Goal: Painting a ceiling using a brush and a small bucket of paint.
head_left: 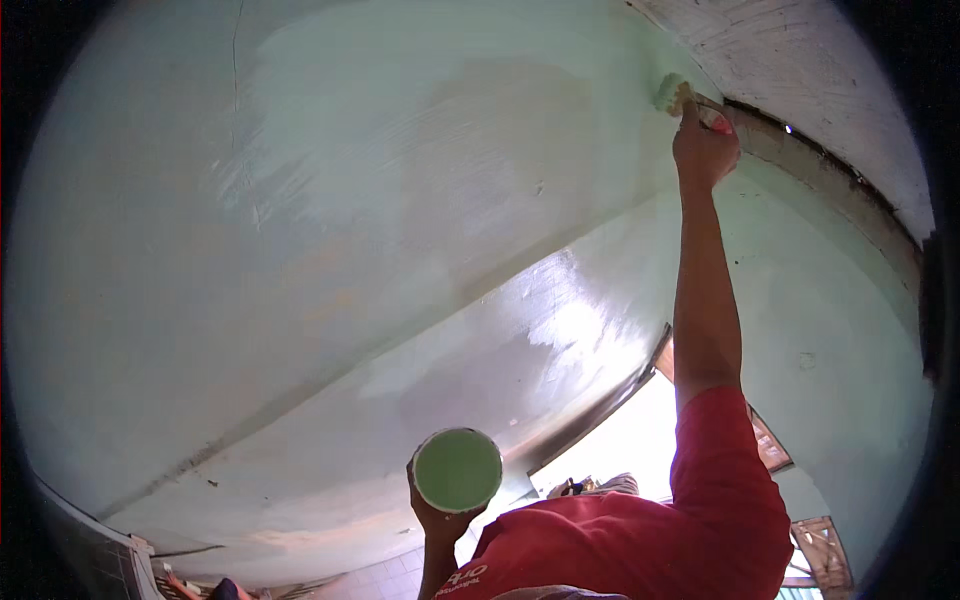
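Note:
My right arm reaches high up, and my right hand (705, 155) is closed round the handle of a paintbrush (674, 95). Pale green paint covers its bristles, which press on the wall (330, 290) close to the upper corner. Something red shows at the handle beside my fingers. Low in front of my body, my left hand (437, 512) grips a round tub of green paint (458, 470) from its side and underneath. The tub's open top faces up and its rim is whitish. Fresher, lighter green lies on the upper wall, with brushed edges against duller patches.
A pale ceiling (790, 70) meets the wall along a dark-edged wooden beam (800, 165) at upper right. A bright doorway (625, 430) lies behind my right arm. Light floor tiles (385, 578) show below. Part of another person (228, 590) appears at the lower left.

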Action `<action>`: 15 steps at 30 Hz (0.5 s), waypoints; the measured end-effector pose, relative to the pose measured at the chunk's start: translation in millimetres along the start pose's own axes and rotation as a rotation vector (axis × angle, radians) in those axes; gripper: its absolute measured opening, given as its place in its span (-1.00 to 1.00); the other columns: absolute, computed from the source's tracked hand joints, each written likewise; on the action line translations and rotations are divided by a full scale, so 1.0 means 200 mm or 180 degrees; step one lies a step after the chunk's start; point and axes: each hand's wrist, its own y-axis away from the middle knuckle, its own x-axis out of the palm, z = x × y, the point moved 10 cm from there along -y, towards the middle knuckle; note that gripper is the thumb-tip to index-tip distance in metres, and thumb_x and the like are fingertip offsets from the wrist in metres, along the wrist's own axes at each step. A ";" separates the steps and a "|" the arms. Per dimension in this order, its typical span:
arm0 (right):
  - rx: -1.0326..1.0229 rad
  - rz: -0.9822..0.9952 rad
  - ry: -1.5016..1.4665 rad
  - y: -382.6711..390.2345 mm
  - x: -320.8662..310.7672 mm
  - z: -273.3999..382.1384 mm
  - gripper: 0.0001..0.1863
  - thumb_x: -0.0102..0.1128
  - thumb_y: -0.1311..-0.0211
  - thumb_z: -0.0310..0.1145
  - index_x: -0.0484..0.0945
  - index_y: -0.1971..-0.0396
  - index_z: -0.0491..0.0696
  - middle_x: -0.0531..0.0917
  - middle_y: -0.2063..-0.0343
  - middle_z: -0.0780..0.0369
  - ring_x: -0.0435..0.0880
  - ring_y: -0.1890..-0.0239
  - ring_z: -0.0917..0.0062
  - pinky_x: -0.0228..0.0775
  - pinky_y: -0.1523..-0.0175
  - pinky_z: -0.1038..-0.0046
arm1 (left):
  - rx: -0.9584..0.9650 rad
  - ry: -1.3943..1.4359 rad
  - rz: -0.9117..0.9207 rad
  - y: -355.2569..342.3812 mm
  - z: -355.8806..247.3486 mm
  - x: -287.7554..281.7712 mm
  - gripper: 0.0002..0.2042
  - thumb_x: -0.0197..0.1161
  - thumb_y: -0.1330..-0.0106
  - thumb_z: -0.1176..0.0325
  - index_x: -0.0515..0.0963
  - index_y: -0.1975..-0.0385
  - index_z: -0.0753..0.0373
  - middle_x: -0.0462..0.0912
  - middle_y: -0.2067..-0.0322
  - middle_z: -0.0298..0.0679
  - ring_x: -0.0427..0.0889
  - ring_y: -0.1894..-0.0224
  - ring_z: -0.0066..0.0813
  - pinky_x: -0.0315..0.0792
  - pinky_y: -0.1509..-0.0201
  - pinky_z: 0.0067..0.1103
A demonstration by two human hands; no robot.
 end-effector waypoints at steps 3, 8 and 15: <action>-0.0310 0.0297 -0.0380 0.23 0.10 0.15 -0.86 0.39 -0.15 -0.22 0.75 0.32 0.10 0.77 0.39 0.24 0.74 0.37 0.35 0.52 0.23 0.38 | -0.0188 0.0446 -0.0133 -0.01 0.00 0.00 -0.01 0.74 0.36 0.21 0.32 -0.19 0.28 0.56 -0.04 -0.10 0.59 -0.07 -0.22 0.50 -0.14 -0.35; -0.0885 0.2483 -0.1811 1.16 0.05 1.01 -0.78 0.34 -0.04 -0.33 0.72 0.25 0.20 0.72 0.25 0.42 0.71 0.33 0.48 0.55 0.27 0.46 | -0.0212 0.0361 -0.0094 -0.02 -0.08 0.05 -0.04 0.75 0.34 0.20 0.34 -0.16 0.29 0.61 0.03 -0.13 0.62 0.00 -0.24 0.52 -0.11 -0.35; -0.1602 0.2520 -0.3625 1.49 -0.21 1.36 -0.79 0.36 -0.05 -0.45 0.69 0.29 0.17 0.71 0.26 0.35 0.74 0.27 0.50 0.63 0.24 0.44 | -0.0295 0.0737 0.0174 -0.04 -0.08 0.21 -0.06 0.75 0.30 0.22 0.36 -0.17 0.28 0.64 0.01 -0.13 0.64 -0.02 -0.28 0.54 -0.12 -0.34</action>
